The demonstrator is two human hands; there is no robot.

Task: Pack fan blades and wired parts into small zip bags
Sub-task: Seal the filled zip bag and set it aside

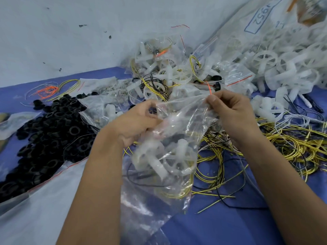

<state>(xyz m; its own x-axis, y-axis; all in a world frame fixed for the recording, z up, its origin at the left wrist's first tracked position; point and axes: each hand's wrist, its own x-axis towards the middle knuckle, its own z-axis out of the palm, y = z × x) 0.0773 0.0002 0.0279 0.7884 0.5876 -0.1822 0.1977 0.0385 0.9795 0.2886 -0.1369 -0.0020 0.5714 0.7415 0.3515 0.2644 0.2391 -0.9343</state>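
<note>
A clear zip bag (pixel 169 138) hangs between my hands above the blue table. Inside it lie white fan blades (pixel 159 156), a black wire and a coil of yellow wire (pixel 177 191). My left hand (pixel 138 121) grips the bag's left upper edge with curled fingers. My right hand (pixel 230 108) pinches the right corner of the bag's mouth between thumb and forefinger, by its red zip strip. The mouth of the bag is stretched between both hands.
Filled zip bags (pixel 168 68) are piled behind my hands. A heap of loose white fan blades (pixel 274 64) spills from a big sack at the right. Yellow wires (pixel 292 147) tangle at the right. Black rings (pixel 49 131) lie on a plastic sheet at the left.
</note>
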